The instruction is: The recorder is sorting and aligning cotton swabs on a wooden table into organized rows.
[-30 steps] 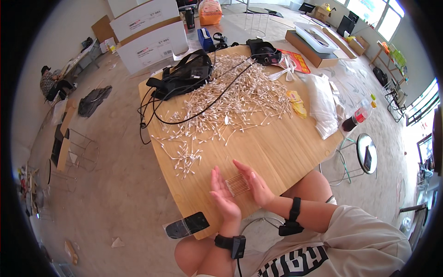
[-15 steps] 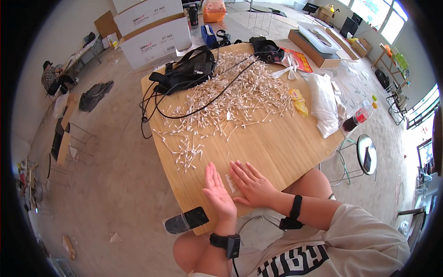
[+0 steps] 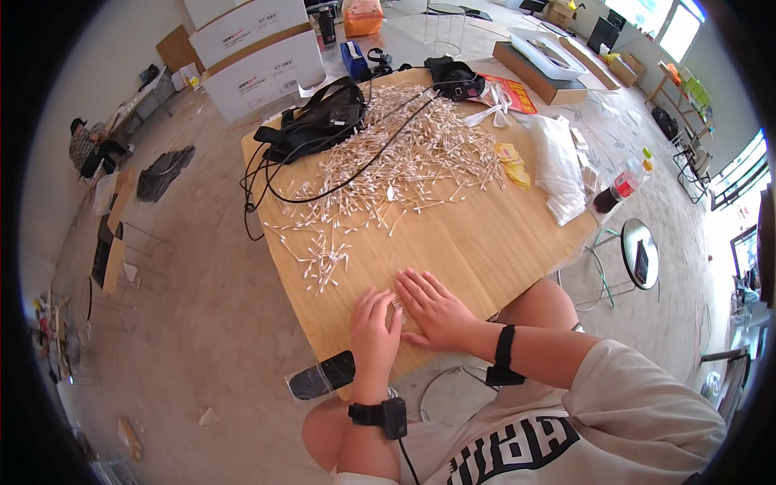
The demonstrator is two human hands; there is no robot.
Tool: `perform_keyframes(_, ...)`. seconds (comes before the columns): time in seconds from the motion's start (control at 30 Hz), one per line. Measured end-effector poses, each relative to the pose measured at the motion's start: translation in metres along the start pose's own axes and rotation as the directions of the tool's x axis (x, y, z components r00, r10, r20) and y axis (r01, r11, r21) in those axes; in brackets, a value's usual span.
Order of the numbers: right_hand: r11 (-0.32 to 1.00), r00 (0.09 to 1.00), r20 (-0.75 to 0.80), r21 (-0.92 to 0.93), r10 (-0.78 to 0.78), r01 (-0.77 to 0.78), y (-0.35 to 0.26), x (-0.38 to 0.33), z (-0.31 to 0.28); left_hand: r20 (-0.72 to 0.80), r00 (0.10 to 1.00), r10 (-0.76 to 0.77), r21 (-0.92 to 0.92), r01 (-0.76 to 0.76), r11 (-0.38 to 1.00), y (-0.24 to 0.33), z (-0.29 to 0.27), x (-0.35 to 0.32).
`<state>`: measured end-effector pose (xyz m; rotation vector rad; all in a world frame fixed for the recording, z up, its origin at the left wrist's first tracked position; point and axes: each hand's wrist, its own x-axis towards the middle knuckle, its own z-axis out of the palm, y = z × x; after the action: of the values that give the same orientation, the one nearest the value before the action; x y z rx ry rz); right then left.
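Near the front edge of the wooden table, a small row of cotton swabs (image 3: pixel 405 310) lies between my two hands, partly covered by them. My right hand (image 3: pixel 435 309) rests flat along the row's right side, fingers stretched out. On the other side my left hand (image 3: pixel 374 330) is turned palm down, its fingers slightly bent and thumb apart, with the fingertips at the row's left edge. Farther back spreads a large loose heap of cotton swabs (image 3: pixel 420 149). A smaller scatter of swabs (image 3: pixel 326 265) lies ahead of my left hand.
A black bag (image 3: pixel 315 121) with cables sits on the heap's left. Yellow packets (image 3: pixel 512 167), a clear plastic bag (image 3: pixel 558 174) and a drink bottle (image 3: pixel 624 186) line the right side. A wrapped phone (image 3: pixel 322 376) lies at the table's near left edge; a stool (image 3: pixel 640 252) stands right.
My left hand has turned from palm up to palm down and its fingers have bent toward the swab row. My right hand has stayed flat beside the row.
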<state>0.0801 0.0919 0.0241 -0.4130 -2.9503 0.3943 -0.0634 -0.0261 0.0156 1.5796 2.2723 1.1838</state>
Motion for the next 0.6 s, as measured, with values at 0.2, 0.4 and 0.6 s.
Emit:
perform_keyframes(0.2, 1.0, 1.0, -0.017, -0.001, -0.008, 0.008, 0.003, 0.0, 0.007, -0.047, 0.998, -0.035, 0.09, 0.039, 0.995, -0.002, 0.011, 0.009)
perform_keyframes(0.4, 0.999, 1.0, 0.002, -0.041, -0.027, 0.027, 0.0, 0.003, 0.005, -0.069, 0.994, -0.081, 0.156, 0.091, 0.984, -0.005, 0.013, 0.02)
perform_keyframes(0.6, 0.996, 0.999, 0.022, -0.082, -0.039, 0.041, -0.003, 0.004, 0.001, -0.025, 0.992, -0.124, 0.173, 0.126, 0.977, -0.013, 0.014, 0.023)
